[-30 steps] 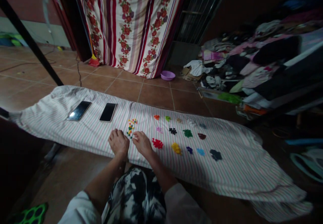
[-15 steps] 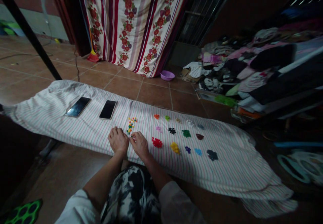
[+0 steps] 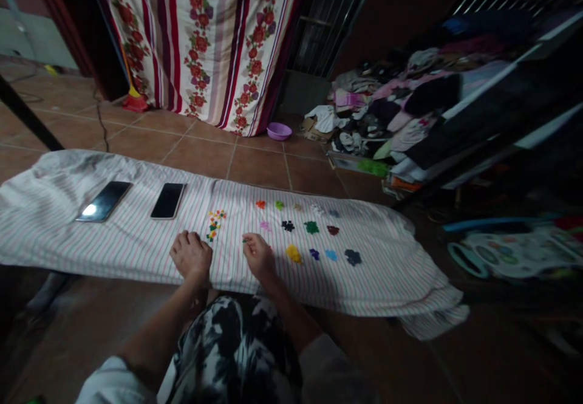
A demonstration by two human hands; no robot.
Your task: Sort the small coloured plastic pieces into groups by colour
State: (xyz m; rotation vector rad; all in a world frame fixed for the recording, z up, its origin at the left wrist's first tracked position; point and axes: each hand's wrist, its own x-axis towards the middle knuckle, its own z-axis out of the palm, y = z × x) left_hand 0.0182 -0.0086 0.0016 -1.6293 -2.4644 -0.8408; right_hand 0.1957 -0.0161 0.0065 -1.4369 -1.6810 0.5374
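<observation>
My left hand (image 3: pixel 190 254) rests palm-down on the striped cloth, fingers slightly spread and holding nothing. Just beyond its fingertips is a cluster of small yellow, orange and green pieces (image 3: pixel 215 224). Farther right, my right hand (image 3: pixel 260 258) pinches a tiny dark green piece (image 3: pixel 245 240) between thumb and fingertips, and it covers most of a red pile. Sorted piles lie to the right of that hand, among them yellow pieces (image 3: pixel 294 254), black pieces (image 3: pixel 288 226), green pieces (image 3: pixel 311 227) and dark grey pieces (image 3: pixel 352 257).
Two phones, a larger one (image 3: pixel 104 201) and a smaller one (image 3: pixel 168 200), lie on the striped cloth (image 3: pixel 132 246) at left. Past it on the tiled floor are a purple basin (image 3: pixel 279 130) and a broom (image 3: pixel 135 101). Heaped clothes (image 3: pixel 392 100) occupy the far right.
My right hand has moved right, away from the mixed cluster and my left hand, still pinching a small piece. My left hand has flattened on the cloth. The view has turned rightward.
</observation>
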